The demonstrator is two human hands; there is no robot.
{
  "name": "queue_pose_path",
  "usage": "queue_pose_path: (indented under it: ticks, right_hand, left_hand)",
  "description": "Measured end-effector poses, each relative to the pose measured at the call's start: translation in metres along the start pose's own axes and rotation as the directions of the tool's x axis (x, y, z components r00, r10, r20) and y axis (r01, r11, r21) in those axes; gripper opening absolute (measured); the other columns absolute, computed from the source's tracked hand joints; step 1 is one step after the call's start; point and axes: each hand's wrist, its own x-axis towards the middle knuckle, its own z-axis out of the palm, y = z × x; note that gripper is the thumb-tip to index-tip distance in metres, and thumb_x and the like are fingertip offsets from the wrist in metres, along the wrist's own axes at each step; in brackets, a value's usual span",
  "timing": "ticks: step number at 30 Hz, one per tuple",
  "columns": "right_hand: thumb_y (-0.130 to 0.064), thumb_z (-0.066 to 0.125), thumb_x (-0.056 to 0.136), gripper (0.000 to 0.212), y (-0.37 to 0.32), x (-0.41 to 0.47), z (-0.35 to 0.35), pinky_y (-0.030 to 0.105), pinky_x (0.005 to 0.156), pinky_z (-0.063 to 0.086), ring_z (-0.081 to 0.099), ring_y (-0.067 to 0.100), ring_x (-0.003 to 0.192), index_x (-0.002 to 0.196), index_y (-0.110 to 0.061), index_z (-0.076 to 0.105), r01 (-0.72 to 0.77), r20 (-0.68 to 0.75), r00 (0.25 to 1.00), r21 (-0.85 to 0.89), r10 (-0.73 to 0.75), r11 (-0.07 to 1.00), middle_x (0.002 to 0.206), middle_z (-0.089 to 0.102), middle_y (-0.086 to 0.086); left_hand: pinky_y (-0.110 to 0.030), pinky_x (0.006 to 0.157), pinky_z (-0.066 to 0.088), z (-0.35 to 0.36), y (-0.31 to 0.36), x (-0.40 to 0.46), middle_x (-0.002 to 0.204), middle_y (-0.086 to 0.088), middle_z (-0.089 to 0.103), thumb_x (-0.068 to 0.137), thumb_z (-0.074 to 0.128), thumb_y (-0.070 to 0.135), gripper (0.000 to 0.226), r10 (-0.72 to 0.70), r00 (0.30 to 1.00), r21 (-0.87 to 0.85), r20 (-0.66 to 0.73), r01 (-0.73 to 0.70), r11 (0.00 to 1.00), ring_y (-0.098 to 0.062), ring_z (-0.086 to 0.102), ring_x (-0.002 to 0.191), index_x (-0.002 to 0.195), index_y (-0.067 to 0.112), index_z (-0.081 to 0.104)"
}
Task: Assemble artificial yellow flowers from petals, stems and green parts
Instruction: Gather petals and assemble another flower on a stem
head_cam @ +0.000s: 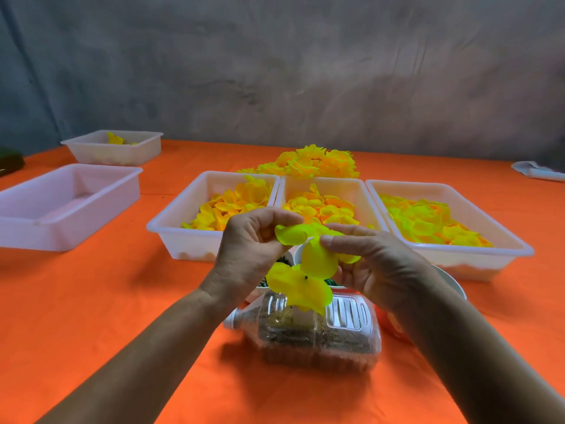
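Three petal trays (195, 240) behind hands (308, 255)

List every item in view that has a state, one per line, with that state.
left hand: pinching a yellow petal piece
right hand: pinching the yellow petal piece, held above the bottle
plastic bottle: lying on its side, partly filled with brownish grains
three front trays: holding loose yellow petals
near left tray: nothing visible inside
far left tray: a few yellow pieces inside
finished flowers: piled behind the trays
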Motion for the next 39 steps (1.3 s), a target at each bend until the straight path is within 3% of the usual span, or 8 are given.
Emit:
queue_pose_path:
  ticks: [3, 6, 9, 15, 20, 29, 35, 39]
  right_hand:
    - [-0.011, 0.073, 0.047, 0.048, -0.001, -0.001, 0.002, 0.017, 0.043, 0.048, 0.067, 0.017, 0.054, 0.094, -0.013, 0.063, 0.007, -0.006, 1.0, -0.033, -0.007, 0.999, 0.069, 0.072, 0.006]
    - [-0.012, 0.074, 0.045, 0.048, 0.0, -0.002, 0.004, 0.017, 0.042, 0.046, 0.065, 0.016, 0.052, 0.092, -0.014, 0.064, 0.02, -0.007, 1.0, -0.073, -0.02, 0.997, 0.069, 0.072, 0.006]
    - [-0.015, 0.076, 0.039, 0.054, 0.002, -0.003, 0.006, 0.02, 0.046, 0.047, 0.064, 0.017, 0.058, 0.093, -0.015, 0.065, 0.032, -0.002, 0.999, -0.13, -0.032, 0.991, 0.074, 0.072, 0.008]
    - [-0.02, 0.077, 0.039, 0.059, 0.007, -0.001, 0.003, 0.026, 0.056, 0.049, 0.065, 0.023, 0.064, 0.096, -0.014, 0.067, 0.047, 0.024, 0.999, -0.168, -0.043, 0.985, 0.079, 0.072, 0.01]
    - [-0.018, 0.073, 0.048, 0.05, 0.007, 0.0, 0.003, 0.029, 0.06, 0.051, 0.067, 0.021, 0.067, 0.098, -0.011, 0.068, 0.052, 0.028, 0.998, -0.14, -0.049, 0.989, 0.082, 0.071, 0.01]
    - [0.001, 0.065, 0.074, 0.023, 0.006, 0.003, 0.006, 0.036, 0.067, 0.056, 0.067, 0.029, 0.08, 0.095, -0.01, 0.067, 0.061, -0.01, 0.998, -0.11, -0.063, 0.992, 0.091, 0.071, 0.017]
    - [-0.015, 0.071, 0.052, 0.042, 0.005, 0.004, 0.008, 0.029, 0.052, 0.054, 0.069, 0.021, 0.065, 0.093, -0.01, 0.067, 0.061, -0.01, 0.998, -0.118, -0.063, 0.991, 0.079, 0.072, 0.01]
    - [-0.014, 0.072, 0.047, 0.047, 0.006, 0.006, 0.008, 0.038, 0.064, 0.058, 0.07, 0.025, 0.07, 0.094, -0.01, 0.067, 0.037, -0.015, 0.999, -0.109, -0.039, 0.993, 0.085, 0.072, 0.014]
  left_hand:
    - [-0.022, 0.055, 0.055, -0.003, 0.006, -0.003, 0.08, -0.009, 0.07, 0.089, 0.057, -0.006, 0.018, -0.185, 0.982, -0.056, -0.046, 0.182, 0.982, -0.015, 0.067, 0.063, 0.091, 0.008, 0.067]
    - [-0.02, 0.044, 0.048, -0.004, 0.016, -0.001, 0.079, -0.013, 0.063, 0.094, 0.054, 0.022, 0.015, -0.381, 0.922, -0.178, -0.06, 0.366, 0.913, -0.012, 0.063, 0.051, 0.09, 0.012, 0.065]
    - [-0.02, 0.043, 0.047, -0.006, 0.021, 0.0, 0.071, -0.003, 0.068, 0.056, 0.071, 0.052, 0.05, -0.446, 0.895, -0.12, 0.005, 0.443, 0.888, -0.013, 0.063, 0.05, 0.089, 0.015, 0.064]
    - [-0.02, 0.044, 0.047, -0.001, 0.02, -0.001, 0.062, 0.002, 0.069, 0.046, 0.079, 0.027, 0.059, -0.496, 0.866, -0.138, 0.055, 0.499, 0.856, -0.01, 0.063, 0.049, 0.101, 0.013, 0.062]
    - [-0.018, 0.041, 0.043, -0.001, 0.021, 0.002, 0.059, 0.001, 0.066, 0.067, 0.078, 0.008, 0.035, -0.55, 0.831, -0.186, 0.079, 0.554, 0.811, -0.01, 0.058, 0.044, 0.098, 0.012, 0.063]
    - [-0.018, 0.042, 0.043, -0.001, 0.023, 0.005, 0.056, 0.001, 0.063, 0.077, 0.07, 0.001, 0.016, -0.598, 0.784, -0.24, 0.167, 0.621, 0.746, -0.01, 0.055, 0.042, 0.087, 0.012, 0.063]
    - [-0.018, 0.04, 0.044, 0.0, 0.021, 0.006, 0.056, 0.002, 0.064, 0.07, 0.075, 0.008, 0.024, -0.598, 0.777, -0.233, 0.197, 0.629, 0.742, -0.009, 0.056, 0.043, 0.092, 0.01, 0.065]
    - [-0.018, 0.041, 0.045, 0.0, 0.022, 0.008, 0.057, 0.0, 0.065, 0.069, 0.074, 0.004, 0.034, -0.607, 0.773, -0.243, 0.185, 0.635, 0.734, -0.009, 0.057, 0.043, 0.101, 0.009, 0.063]
